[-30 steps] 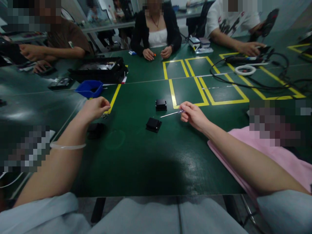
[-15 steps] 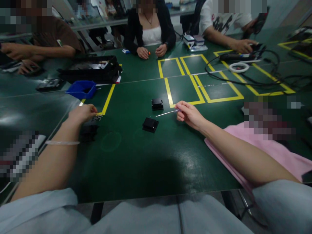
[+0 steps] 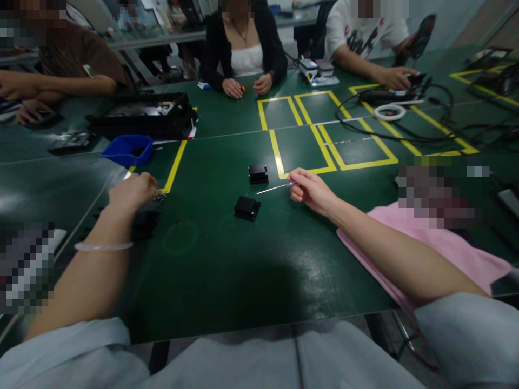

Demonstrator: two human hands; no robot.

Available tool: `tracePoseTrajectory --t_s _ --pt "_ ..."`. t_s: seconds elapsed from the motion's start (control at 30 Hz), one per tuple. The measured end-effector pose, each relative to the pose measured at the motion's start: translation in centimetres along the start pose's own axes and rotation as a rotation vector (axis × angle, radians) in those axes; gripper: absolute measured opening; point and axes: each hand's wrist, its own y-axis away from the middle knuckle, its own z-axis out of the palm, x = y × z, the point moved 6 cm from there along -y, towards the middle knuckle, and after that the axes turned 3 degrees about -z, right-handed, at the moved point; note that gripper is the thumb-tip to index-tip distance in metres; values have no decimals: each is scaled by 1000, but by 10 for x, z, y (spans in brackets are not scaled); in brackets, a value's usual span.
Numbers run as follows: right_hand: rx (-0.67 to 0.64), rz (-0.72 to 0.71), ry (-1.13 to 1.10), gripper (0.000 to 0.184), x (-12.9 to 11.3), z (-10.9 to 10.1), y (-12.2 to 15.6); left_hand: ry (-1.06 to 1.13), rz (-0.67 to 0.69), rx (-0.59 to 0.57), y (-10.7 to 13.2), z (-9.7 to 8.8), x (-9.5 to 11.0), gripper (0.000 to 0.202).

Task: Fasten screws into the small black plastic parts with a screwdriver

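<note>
My right hand (image 3: 311, 190) is closed in a pinch on a thin screwdriver (image 3: 272, 188), whose metal shaft points left toward two small black boxes (image 3: 258, 173) (image 3: 247, 208) on the green table (image 3: 227, 254). My left hand (image 3: 132, 193) is closed, fingertips pinched together over small metal parts (image 3: 159, 197) by a yellow tape line; what it grips is too small to make out. A dark flat object (image 3: 144, 222) lies just under that hand. A pale bangle circles my left wrist.
A blue bin (image 3: 127, 150) and a long black case (image 3: 141, 115) sit at the back left. Yellow tape rectangles (image 3: 300, 127) mark the middle. Cables and a white ring (image 3: 390, 112) lie at the right. Other people sit round the table; a pink cloth (image 3: 430, 243) lies under my right forearm.
My left hand dropped from above the table down to the small metal parts by the yellow line. The right hand with the screwdriver stayed where it was; the camera shifted slightly.
</note>
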Motion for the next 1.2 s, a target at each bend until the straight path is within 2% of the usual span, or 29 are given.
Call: tracePoseTrajectory --t_s 0.07,0.13,0.2,0.27,0.37,0.5,0.63,0.77,1.03,1.2 --pt "0 -1 -7 30 0 0 0 -129 4 84 13 -10 14 35" --pt "2 3 -12 29 0 0 0 -75 62 183 29 -20 35 41" --pt "5 11 -13 28 1 0 1 144 260 133 46 -18 67 42" --pt "6 13 -20 27 1 0 1 365 495 12 66 -9 102 49" --pt "2 13 -35 26 1 0 0 453 735 -180 93 11 145 66" --pt "-1 16 -13 27 3 1 1 498 869 -267 107 27 179 75" --pt "1 22 25 27 5 2 1 476 955 -276 106 34 194 64" --pt "8 18 27 29 6 1 1 508 973 -275 105 35 198 48" --pt "-7 27 21 30 4 2 2 478 835 -279 109 27 197 53" --pt "51 -9 73 30 2 -1 1 385 826 -224 110 26 199 53"
